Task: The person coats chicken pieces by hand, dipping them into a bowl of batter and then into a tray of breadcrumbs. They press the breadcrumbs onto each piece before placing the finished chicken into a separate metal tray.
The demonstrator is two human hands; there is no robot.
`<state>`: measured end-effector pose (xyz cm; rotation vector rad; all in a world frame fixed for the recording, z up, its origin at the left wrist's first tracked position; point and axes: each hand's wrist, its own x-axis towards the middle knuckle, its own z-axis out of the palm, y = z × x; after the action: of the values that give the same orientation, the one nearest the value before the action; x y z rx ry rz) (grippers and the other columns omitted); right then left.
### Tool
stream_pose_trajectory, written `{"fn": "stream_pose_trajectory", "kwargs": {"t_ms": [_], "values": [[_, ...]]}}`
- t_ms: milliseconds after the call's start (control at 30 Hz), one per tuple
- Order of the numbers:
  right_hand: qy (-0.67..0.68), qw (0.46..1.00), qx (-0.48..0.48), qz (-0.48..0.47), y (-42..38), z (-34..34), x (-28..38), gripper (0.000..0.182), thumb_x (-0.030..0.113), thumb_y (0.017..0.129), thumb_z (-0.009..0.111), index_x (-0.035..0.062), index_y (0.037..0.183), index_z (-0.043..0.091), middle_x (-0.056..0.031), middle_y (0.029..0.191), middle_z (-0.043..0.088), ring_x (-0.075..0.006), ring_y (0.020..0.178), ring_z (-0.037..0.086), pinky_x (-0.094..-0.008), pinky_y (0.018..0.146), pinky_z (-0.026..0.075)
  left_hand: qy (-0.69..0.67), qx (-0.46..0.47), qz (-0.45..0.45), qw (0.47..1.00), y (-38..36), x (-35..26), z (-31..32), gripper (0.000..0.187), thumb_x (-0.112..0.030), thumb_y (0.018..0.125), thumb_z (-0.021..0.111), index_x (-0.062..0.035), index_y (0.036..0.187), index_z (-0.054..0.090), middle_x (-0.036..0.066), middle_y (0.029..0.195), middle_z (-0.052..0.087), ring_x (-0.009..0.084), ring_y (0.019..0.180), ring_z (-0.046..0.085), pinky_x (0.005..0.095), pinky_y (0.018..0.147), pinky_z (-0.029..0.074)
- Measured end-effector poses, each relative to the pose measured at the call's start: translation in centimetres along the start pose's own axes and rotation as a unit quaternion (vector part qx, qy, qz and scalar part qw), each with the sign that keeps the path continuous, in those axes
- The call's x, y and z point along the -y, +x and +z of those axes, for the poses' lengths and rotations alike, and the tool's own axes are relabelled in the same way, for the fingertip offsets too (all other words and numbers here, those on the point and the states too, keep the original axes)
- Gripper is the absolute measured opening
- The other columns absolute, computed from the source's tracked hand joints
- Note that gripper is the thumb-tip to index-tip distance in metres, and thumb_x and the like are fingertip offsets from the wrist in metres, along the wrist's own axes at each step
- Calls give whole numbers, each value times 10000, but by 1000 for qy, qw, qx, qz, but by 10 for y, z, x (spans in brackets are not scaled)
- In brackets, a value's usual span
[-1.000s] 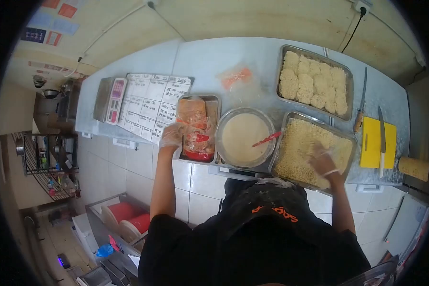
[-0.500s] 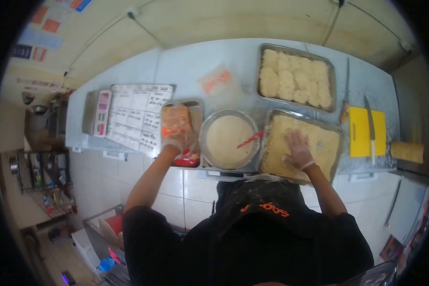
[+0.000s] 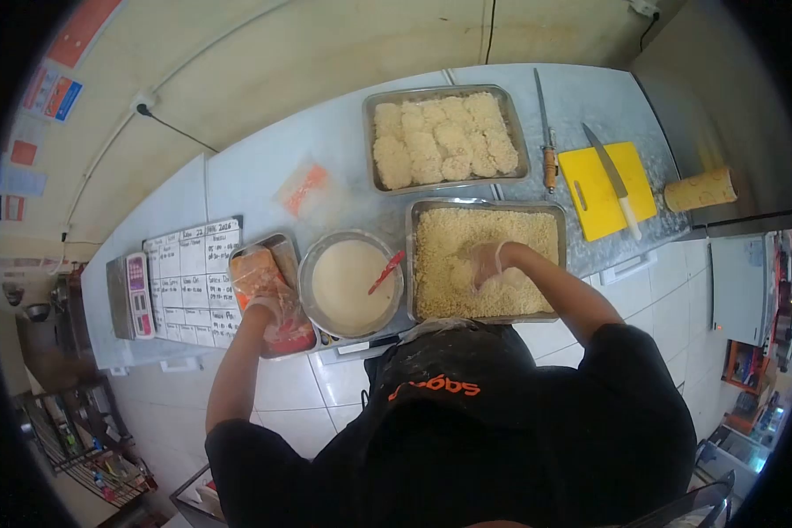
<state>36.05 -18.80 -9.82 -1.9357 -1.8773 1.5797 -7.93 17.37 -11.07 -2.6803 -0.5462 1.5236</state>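
My left hand (image 3: 273,315), in a clear glove, is inside a small metal tray (image 3: 305,346) beside an orange block and red packaging; what its fingers hold is unclear. My right hand (image 3: 491,264), also gloved, reaches into a large metal tray (image 3: 561,255) of pale crumbs (image 3: 453,238), its fingers partly sunk in them. Between the two trays stands a round metal bowl (image 3: 303,286) of creamy liquid (image 3: 348,277), a red utensil (image 3: 385,273) lying across its right side. Behind the crumbs, another tray (image 3: 523,141) holds several crumb-coated pieces (image 3: 427,154).
A yellow board (image 3: 590,198) with a white-handled knife (image 3: 609,167) lies at the right, near a long wooden-handled tool (image 3: 550,163) and a rolled item (image 3: 700,189). At the left are a handwritten chart (image 3: 189,277) and a scale (image 3: 138,295). Plastic packaging (image 3: 306,187) lies behind the bowl.
The view has turned and shifted, moving the table's contents leftward. My right hand has gone from lying flat on smooth crumbs to digging in; the crumbs now look loose and heaped.
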Motion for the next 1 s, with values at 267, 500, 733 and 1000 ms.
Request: {"fn": "stream_pose_trajectory", "kwargs": {"t_ms": [267, 500, 733, 1000], "values": [[-316, 869, -381, -19, -58, 51, 52, 429, 267, 813, 631, 173, 1223, 545, -85, 947, 601, -258, 817, 599, -460, 658, 465, -173, -362, 52, 914, -10, 24, 50, 409, -202, 794, 626, -62, 1179, 614, 180, 1125, 639, 317, 1071, 599, 404, 905, 474], [-224, 929, -283, 83, -102, 94, -1, 399, 319, 859, 586, 243, 1250, 589, -41, 1335, 539, -242, 1254, 482, -438, 996, 386, -489, -527, -190, 669, -50, 9, 30, 320, -276, 920, 569, -63, 1158, 553, 126, 1052, 602, 267, 969, 587, 374, 826, 485], [-30, 825, -445, 347, -78, 95, -13, 595, 333, 737, 715, 75, 1253, 569, -185, 1263, 566, -321, 1208, 510, -414, 1012, 392, -885, -439, -155, 26, -108, -27, -26, 374, -452, 968, 494, -100, 1088, 540, 50, 955, 580, 206, 859, 567, 374, 775, 496], [156, 909, -358, 148, -61, 33, 3, 684, 354, 767, 668, 0, 1321, 480, -259, 1276, 544, -356, 1188, 531, -382, 1030, 390, -964, -267, -6, 15, -124, -103, -63, 219, -88, 895, 655, -78, 1088, 551, 80, 997, 595, 173, 878, 607, 278, 734, 576]]}}
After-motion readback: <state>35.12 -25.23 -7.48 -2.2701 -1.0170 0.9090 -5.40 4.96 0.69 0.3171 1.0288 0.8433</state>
